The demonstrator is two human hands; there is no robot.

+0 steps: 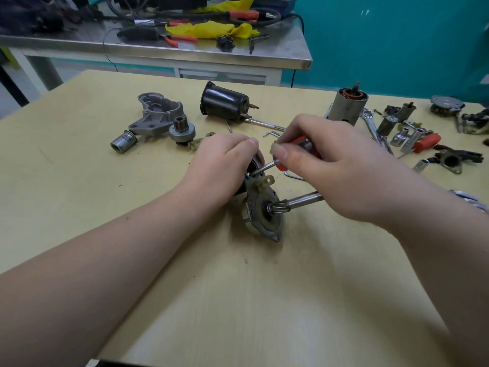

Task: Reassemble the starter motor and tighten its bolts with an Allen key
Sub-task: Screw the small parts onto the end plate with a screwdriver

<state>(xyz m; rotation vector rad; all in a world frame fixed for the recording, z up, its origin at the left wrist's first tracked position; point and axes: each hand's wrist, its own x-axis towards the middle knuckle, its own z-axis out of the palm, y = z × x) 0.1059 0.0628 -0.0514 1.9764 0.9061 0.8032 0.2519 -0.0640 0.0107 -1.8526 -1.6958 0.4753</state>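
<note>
The starter motor body (260,210) lies on its side at the middle of the yellow table (238,300), its metal end plate and toothed shaft pointing right. My left hand (225,165) grips the dark housing behind the plate. My right hand (325,160) holds a red-handled driver (296,152), whose thin metal shank runs down-left to a bolt at the plate's upper rim. A cream plastic tab (266,181) sticks up beside the tip. An Allen key (272,134) lies on the table behind my hands.
Behind stand a black cylindrical casing (225,105), a grey cast housing (156,115), a pinion gear (182,132) and a small sleeve (123,142). An armature (348,107), sockets and wrenches (370,128) crowd the right side. A steel bench (185,49) with cables stands beyond.
</note>
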